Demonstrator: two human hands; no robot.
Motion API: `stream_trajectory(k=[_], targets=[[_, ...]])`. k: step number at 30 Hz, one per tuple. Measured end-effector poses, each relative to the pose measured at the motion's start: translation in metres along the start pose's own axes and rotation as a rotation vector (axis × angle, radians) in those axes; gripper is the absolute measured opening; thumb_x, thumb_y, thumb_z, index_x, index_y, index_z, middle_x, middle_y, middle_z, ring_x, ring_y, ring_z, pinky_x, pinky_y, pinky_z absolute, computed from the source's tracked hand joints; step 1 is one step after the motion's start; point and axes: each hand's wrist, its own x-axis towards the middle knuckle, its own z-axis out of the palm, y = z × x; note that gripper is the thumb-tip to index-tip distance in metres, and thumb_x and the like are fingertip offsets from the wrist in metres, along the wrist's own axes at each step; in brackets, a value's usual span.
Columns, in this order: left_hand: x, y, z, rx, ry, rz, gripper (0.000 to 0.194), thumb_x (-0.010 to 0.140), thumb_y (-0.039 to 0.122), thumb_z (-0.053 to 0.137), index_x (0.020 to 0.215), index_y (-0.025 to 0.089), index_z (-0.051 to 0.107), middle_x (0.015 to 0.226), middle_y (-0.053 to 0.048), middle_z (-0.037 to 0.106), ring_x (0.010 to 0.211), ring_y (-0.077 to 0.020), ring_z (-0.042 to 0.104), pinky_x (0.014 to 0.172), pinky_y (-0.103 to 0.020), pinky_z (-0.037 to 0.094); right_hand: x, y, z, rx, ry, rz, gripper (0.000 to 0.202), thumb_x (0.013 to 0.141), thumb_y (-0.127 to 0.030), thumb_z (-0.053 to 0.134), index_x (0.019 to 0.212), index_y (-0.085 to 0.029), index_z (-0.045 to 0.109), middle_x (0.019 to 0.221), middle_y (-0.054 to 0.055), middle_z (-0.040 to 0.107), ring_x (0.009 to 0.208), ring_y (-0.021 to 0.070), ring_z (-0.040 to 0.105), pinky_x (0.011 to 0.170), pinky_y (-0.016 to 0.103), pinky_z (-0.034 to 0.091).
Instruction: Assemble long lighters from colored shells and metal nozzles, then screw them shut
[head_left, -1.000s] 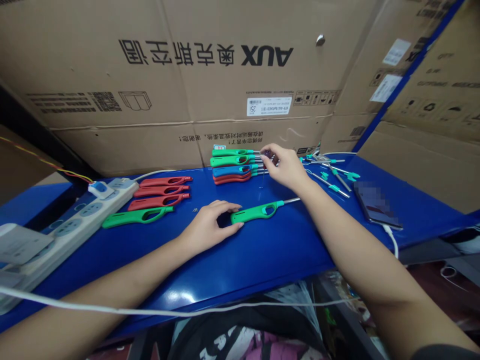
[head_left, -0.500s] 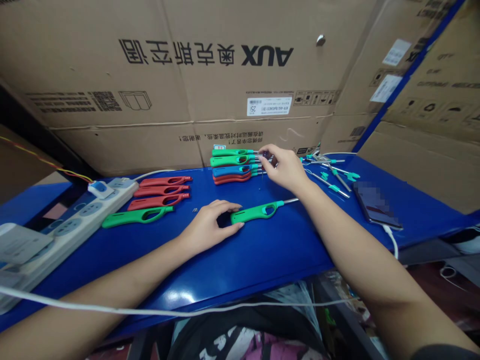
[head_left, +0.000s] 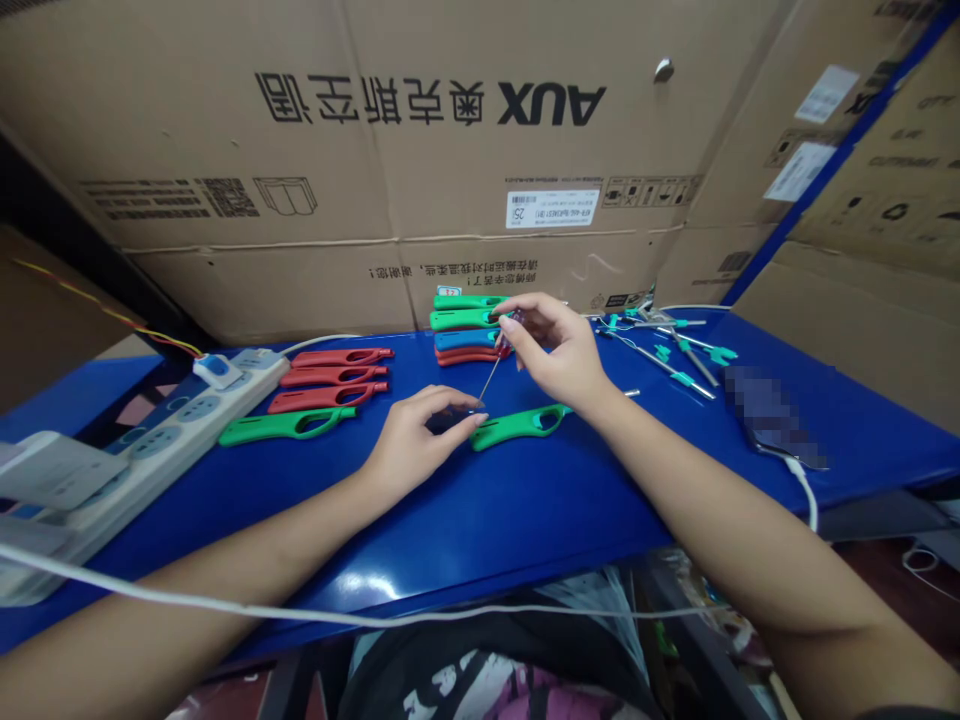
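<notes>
My right hand (head_left: 559,350) grips a screwdriver (head_left: 493,377) by its reddish clear handle, its thin shaft slanting down to the left. The shaft's tip meets the fingertips of my left hand (head_left: 420,430), whose thumb and fingers are nearly closed around it; whether a small part is pinched there is too small to tell. Just right of those fingertips a green lighter (head_left: 517,428) with a metal tube lies on the blue table (head_left: 480,520). Behind, green, blue and red lighters (head_left: 461,341) are stacked, partly hidden by my right hand.
Three red casings (head_left: 330,397) and a green casing (head_left: 281,428) lie left, beside a white power strip (head_left: 187,420). Metal tubes with teal parts (head_left: 682,378) and a phone (head_left: 772,410) are on the right. A white cable (head_left: 300,612) crosses in front; cardboard (head_left: 450,210) stands behind.
My right hand has come slightly toward me with the screwdriver, whose shaft now reaches my left fingertips. My left thumb and fingers have drawn together, off the green lighter's end. The view has shifted slightly.
</notes>
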Motion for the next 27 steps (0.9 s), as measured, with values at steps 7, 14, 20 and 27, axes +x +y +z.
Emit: stream_trajectory(k=[7, 14, 20, 27], targets=[[-0.0009, -0.0005, 0.0007, -0.019, 0.032, -0.033, 0.018, 0.084, 0.035, 0.075, 0.093, 0.02, 0.077, 0.091, -0.004, 0.075, 0.082, -0.0183, 0.069, 0.074, -0.029, 0.056, -0.0001, 0.0012, 0.0022, 0.042, 0.031, 0.003, 0.032, 0.09, -0.054, 0.063, 0.102, -0.024, 0.064, 0.075, 0.001, 0.063, 0.056, 0.0131, 0.056, 0.051, 0.03, 0.048], [-0.0006, -0.0019, 0.0006, -0.025, 0.035, -0.03, 0.017, 0.087, 0.036, 0.071, 0.091, 0.021, 0.078, 0.091, -0.005, 0.077, 0.084, -0.0197, 0.07, 0.076, -0.031, 0.057, -0.0001, 0.0012, 0.0021, 0.034, 0.043, 0.019, 0.035, 0.089, -0.057, 0.062, 0.102, -0.025, 0.063, 0.076, 0.001, 0.064, 0.058, 0.0138, 0.058, 0.049, 0.03, 0.049], [-0.0002, -0.0015, -0.0002, -0.029, 0.037, -0.022, 0.015, 0.087, 0.035, 0.071, 0.087, 0.021, 0.079, 0.089, -0.004, 0.078, 0.082, -0.0198, 0.071, 0.077, -0.032, 0.057, -0.0004, -0.0001, 0.0021, 0.049, 0.058, 0.015, 0.032, 0.09, -0.055, 0.062, 0.103, -0.025, 0.063, 0.08, 0.002, 0.065, 0.063, 0.015, 0.061, 0.051, 0.03, 0.051], [0.0003, -0.0028, 0.0004, -0.03, 0.037, -0.027, 0.012, 0.085, 0.033, 0.074, 0.085, 0.022, 0.079, 0.086, -0.003, 0.078, 0.079, -0.019, 0.071, 0.077, -0.032, 0.057, -0.0032, -0.0001, 0.0028, -0.002, 0.015, -0.013, 0.03, 0.092, -0.052, 0.061, 0.104, -0.025, 0.064, 0.077, 0.001, 0.065, 0.057, 0.0133, 0.058, 0.052, 0.03, 0.051]])
